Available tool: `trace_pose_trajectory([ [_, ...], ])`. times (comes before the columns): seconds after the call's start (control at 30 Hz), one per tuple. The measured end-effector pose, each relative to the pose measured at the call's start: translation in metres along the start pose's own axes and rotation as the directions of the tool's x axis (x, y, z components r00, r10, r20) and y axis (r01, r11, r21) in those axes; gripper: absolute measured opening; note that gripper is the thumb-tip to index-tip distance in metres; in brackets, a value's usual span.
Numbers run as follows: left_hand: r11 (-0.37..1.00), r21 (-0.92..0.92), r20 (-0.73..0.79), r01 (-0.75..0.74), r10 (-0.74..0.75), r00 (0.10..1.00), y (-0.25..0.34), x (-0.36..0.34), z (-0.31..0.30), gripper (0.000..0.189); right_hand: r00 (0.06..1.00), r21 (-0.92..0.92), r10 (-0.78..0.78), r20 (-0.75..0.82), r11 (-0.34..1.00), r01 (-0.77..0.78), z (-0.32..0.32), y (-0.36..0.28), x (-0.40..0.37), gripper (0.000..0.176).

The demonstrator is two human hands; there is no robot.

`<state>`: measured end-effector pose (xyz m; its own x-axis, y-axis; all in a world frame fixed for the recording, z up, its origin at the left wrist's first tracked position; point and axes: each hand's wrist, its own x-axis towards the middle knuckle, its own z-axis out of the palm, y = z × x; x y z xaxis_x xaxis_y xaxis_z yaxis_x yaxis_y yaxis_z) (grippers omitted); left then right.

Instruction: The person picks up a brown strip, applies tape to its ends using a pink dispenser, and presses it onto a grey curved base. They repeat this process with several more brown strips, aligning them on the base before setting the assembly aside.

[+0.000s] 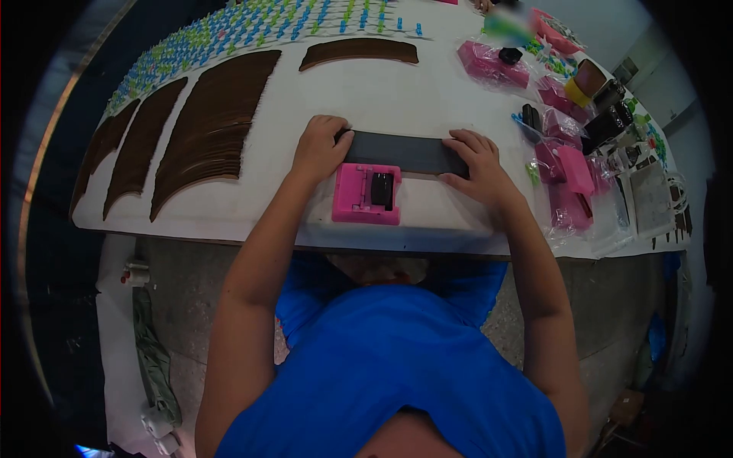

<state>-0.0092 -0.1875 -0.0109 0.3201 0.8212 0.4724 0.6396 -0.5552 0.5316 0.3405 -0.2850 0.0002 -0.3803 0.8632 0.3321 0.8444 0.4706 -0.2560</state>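
Observation:
A dark grey, slightly curved strip (397, 153) lies across the white table in front of me. My left hand (322, 145) grips its left end, fingers curled over the edge. Around its right end my right hand (477, 164) is closed, thumb below and fingers above. Just below the strip's left half sits a pink device (348, 200) with a black block (382, 188) in its right part. The strip's lower edge is close to the device's top edge; whether they touch I cannot tell.
Brown curved strips (206, 126) are stacked at the left, another brown piece (359, 52) at the back. Rows of blue and green clips (206, 46) stand behind. Pink boxes in plastic (561, 168) crowd the right. A co-worker's hand (484, 5) shows at the far edge.

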Motion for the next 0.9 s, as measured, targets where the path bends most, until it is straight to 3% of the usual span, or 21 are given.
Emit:
trace_pose_trajectory([
  [0.07, 1.0, -0.013, -0.015, 0.018, -0.018, 1.0, -0.002, -0.001, 0.002, 0.024, 0.99, -0.021, 0.009, -0.141, 1.0, -0.012, 0.006, -0.004, -0.007, 0.065],
  [0.27, 0.999, 0.036, -0.048, -0.022, 0.024, 0.999, -0.007, 0.005, 0.006, 0.028, 0.958, 0.019, 0.011, -0.287, 1.0, -0.006, 0.01, -0.002, -0.005, 0.06],
  [0.47, 0.999, 0.028, -0.073, 0.02, -0.018, 0.997, -0.003, 0.006, 0.008, 0.027, 0.959, 0.094, 0.038, -0.282, 0.995, -0.012, 0.009, -0.006, -0.008, 0.055],
  [0.57, 0.999, -0.003, -0.072, 0.036, -0.036, 0.997, -0.005, 0.009, 0.01, 0.028, 0.94, 0.047, -0.008, -0.342, 0.999, 0.026, 0.007, -0.008, -0.007, 0.043],
  [0.77, 0.997, -0.071, -0.105, 0.023, -0.031, 0.994, -0.005, 0.012, 0.01, 0.027, 0.936, -0.082, -0.157, -0.316, 0.987, 0.138, 0.003, -0.016, -0.008, 0.021],
  [0.9, 0.996, -0.083, -0.131, -0.009, -0.002, 0.991, -0.005, 0.01, 0.006, 0.026, 0.926, -0.136, -0.216, -0.31, 0.974, 0.182, 0.001, -0.02, -0.007, 0.018],
])
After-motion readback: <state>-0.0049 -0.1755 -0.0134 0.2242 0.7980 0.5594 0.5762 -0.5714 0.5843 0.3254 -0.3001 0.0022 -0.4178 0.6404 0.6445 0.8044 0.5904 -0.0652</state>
